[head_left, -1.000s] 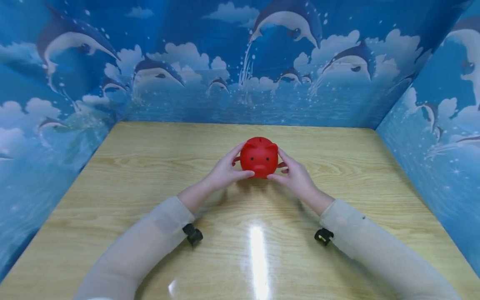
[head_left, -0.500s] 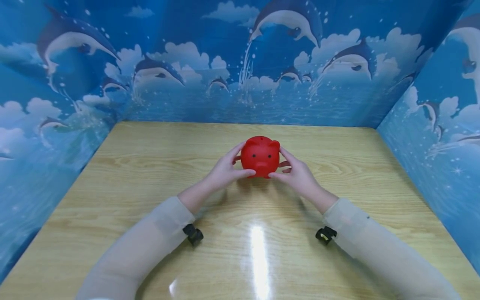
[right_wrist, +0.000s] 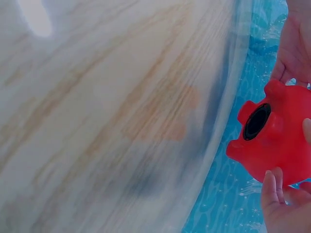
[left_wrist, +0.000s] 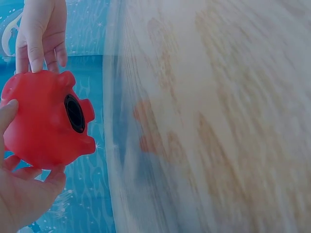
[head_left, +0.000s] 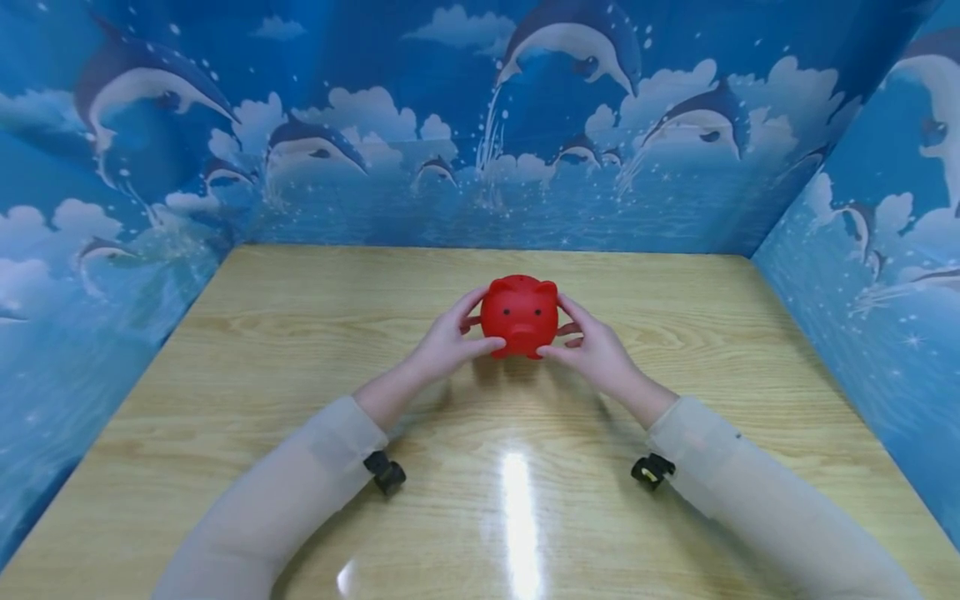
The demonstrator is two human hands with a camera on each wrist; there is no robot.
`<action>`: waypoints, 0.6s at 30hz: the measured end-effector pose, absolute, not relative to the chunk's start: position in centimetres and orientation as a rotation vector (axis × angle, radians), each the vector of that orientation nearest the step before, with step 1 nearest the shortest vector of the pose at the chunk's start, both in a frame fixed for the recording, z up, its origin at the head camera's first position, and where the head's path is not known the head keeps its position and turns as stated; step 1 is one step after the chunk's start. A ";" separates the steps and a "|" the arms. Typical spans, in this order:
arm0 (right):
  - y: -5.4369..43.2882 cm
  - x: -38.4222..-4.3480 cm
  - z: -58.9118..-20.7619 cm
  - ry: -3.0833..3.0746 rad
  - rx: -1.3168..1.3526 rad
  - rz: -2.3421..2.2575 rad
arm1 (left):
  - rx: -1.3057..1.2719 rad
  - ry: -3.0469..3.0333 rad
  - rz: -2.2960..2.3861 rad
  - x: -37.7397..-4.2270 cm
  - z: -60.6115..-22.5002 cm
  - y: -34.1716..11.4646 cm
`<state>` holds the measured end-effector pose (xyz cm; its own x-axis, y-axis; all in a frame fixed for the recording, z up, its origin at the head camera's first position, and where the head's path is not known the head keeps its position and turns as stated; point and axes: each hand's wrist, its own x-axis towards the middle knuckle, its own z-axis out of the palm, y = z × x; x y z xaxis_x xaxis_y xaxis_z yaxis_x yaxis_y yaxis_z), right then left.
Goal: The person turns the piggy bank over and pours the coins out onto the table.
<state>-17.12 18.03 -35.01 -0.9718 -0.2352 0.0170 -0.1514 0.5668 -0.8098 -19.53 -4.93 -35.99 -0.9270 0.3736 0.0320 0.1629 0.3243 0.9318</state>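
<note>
A round red piggy bank [head_left: 519, 317] faces me in the head view, with small black eyes, two ears and stubby feet. My left hand [head_left: 446, 337] grips its left side, thumb across the lower front and fingers at the side. On the opposite side my right hand [head_left: 596, 350] holds it the same way, thumb low near a foot. Both wrist views show the underside, where a black round plug [left_wrist: 75, 113] sits between the feet. A gap separates the piggy bank from the table, which carries its faint red reflection.
The wood-grain table [head_left: 300, 317] is glossy, with a bright light reflection near its front. Blue dolphin-print cloth [head_left: 405, 200] rises along the back and both sides. A small black device [head_left: 386, 472] is strapped at each wrist.
The piggy bank has tilted slightly, so its feet show more clearly than one second ago. It shifted a little right, then slightly down. Both hands keep their grip.
</note>
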 end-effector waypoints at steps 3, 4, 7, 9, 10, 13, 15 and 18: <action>18.0 -17.0 -34.9 2.693 -0.320 -1.378 | 0.499 2.402 1.645 -19.4 -36.1 -5.0; 18.0 -17.0 -34.9 2.691 -0.317 -1.379 | 0.502 2.411 1.635 -19.4 -36.1 -4.9; 18.0 -17.0 -34.8 2.688 -0.308 -1.382 | 0.508 2.444 1.610 -19.3 -36.1 -4.8; 18.1 -17.0 -34.8 2.687 -0.307 -1.386 | 0.507 2.457 1.608 -19.2 -36.1 -4.8; 18.1 -17.0 -34.8 2.689 -0.308 -1.386 | 0.500 2.460 1.612 -19.2 -36.1 -4.7; 18.1 -17.0 -34.7 2.695 -0.313 -1.394 | 0.464 2.453 1.640 -19.2 -36.0 -4.6; 18.1 -17.1 -34.7 2.692 -0.317 -1.408 | 0.436 2.440 1.668 -19.1 -36.0 -4.6; 18.0 -17.0 -34.6 2.664 -0.321 -1.455 | 0.424 2.432 1.703 -19.1 -36.0 -4.5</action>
<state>-17.02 17.96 -34.58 -0.9740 -0.2254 0.0225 -0.1407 0.5244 -0.8398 -19.10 -4.53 -35.98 -0.9502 0.3086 0.0445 0.1473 0.3184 0.9364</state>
